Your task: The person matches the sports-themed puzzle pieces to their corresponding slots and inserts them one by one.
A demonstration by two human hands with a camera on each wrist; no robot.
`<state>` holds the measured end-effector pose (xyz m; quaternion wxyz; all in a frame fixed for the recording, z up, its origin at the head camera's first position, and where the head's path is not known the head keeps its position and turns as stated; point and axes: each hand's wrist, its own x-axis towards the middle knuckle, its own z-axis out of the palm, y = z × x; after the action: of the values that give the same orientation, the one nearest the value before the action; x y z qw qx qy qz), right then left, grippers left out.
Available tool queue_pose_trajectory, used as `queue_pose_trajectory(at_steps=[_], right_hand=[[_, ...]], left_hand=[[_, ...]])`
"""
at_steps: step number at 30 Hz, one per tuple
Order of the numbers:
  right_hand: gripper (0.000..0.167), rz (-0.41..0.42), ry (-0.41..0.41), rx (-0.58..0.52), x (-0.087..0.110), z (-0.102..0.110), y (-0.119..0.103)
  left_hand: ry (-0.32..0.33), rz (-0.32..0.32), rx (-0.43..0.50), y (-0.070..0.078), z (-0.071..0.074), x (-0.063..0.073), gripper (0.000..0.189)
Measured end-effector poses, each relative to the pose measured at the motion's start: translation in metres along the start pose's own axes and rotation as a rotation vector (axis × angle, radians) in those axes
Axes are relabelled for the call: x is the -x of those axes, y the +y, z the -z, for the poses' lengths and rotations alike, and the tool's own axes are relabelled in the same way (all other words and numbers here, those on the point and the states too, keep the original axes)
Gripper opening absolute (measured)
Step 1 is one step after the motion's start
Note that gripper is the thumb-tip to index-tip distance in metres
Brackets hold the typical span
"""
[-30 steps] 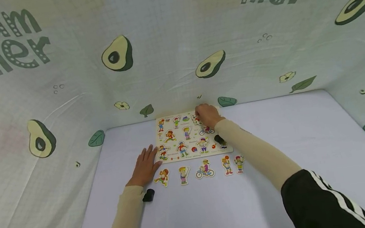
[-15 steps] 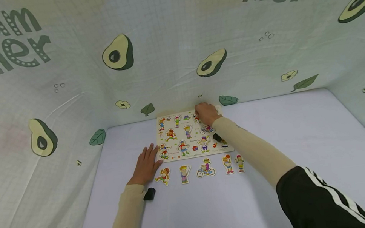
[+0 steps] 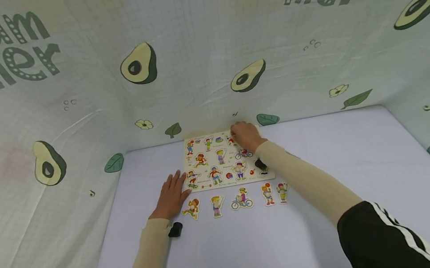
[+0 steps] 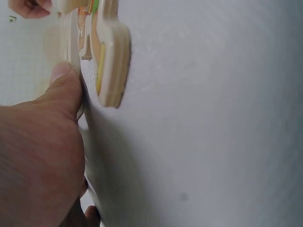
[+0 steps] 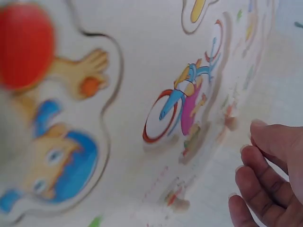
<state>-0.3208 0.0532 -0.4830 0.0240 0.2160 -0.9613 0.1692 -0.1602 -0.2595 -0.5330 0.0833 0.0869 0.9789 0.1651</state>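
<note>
My left hand (image 3: 169, 196) lies with its fingers spread at the left edge of the wooden puzzle board (image 3: 208, 147). In the left wrist view, its thumb (image 4: 66, 82) touches the board's edge. My right hand (image 3: 246, 135) is over the board's far right part, its fingers loosely curled. The right wrist view shows a gap between thumb and fingertips (image 5: 247, 151), with nothing visible in it. A footballer picture (image 3: 231, 141) is partly hidden under this hand. Several knobbed pieces lie before the board: a runner (image 3: 192, 209), a bat player (image 3: 217, 206) and a cyclist (image 3: 241, 198).
Two more pieces, a ball player (image 3: 267, 194) and a small standing figure (image 3: 282, 193), lie in the same row at the right. The white table (image 3: 253, 245) meets an avocado-print cloth (image 3: 193, 87) just behind the board.
The right hand stays at the board's far right part, and its forearm shifts slightly right. The footballer picture beside its fingers shows a little differently. The left hand and the row of pieces stay put.
</note>
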Motion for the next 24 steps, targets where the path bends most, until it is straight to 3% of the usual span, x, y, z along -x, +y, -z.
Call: queue_pose_trajectory(at_steps=[9,15,24], right_hand=[[0.015,0.076,0.018,0.012,0.042,0.017,0.001],[0.011,0.136,0.071,0.036,0.076,0.023,0.004],[0.015,0.128,0.072,0.029,0.123,0.026,0.013]], left_hand=[[0.015,-0.013,-0.002,0.000,0.000,0.001,0.067],[0.001,-0.004,0.009,0.002,0.001,0.001,0.068],[-0.028,0.033,0.008,0.016,0.012,0.005,0.066]])
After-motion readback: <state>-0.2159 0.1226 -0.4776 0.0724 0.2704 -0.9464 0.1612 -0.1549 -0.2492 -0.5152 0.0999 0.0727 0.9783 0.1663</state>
